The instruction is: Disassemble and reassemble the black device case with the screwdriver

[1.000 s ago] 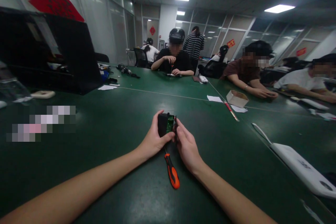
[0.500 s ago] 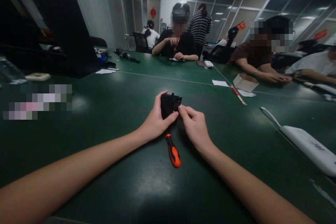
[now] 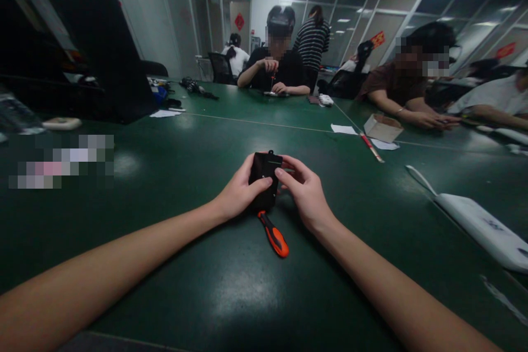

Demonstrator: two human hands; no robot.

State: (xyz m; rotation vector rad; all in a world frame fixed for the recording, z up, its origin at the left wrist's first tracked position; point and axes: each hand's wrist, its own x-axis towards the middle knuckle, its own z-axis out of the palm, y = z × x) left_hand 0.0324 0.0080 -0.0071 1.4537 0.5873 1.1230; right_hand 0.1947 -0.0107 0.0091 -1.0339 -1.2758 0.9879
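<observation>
A small black rectangular case (image 3: 264, 168) with a little tab on its top edge is held up between my hands. My left hand (image 3: 241, 190) grips its left side, thumb lying across the front. On the right edge, my right hand (image 3: 303, 190) holds the case with its thumb on the face and its fingers behind. Small bright dots, perhaps screws, show on the front. Just below the case lies a screwdriver (image 3: 275, 236) with an orange and black handle; its shaft is hidden under the case and hands.
A white power bank (image 3: 482, 225) with a strap lies at right on the green table (image 3: 185, 275). Further back are a small open box (image 3: 383, 127), a red-and-white strip (image 3: 371, 147) and paper (image 3: 344, 129). A dark screen-like panel (image 3: 91, 44) stands left. Co-workers sit across.
The black case has turned to show more of its front. My right hand has shifted from pinching its edge to holding its side. The screwdriver's handle has swung slightly right.
</observation>
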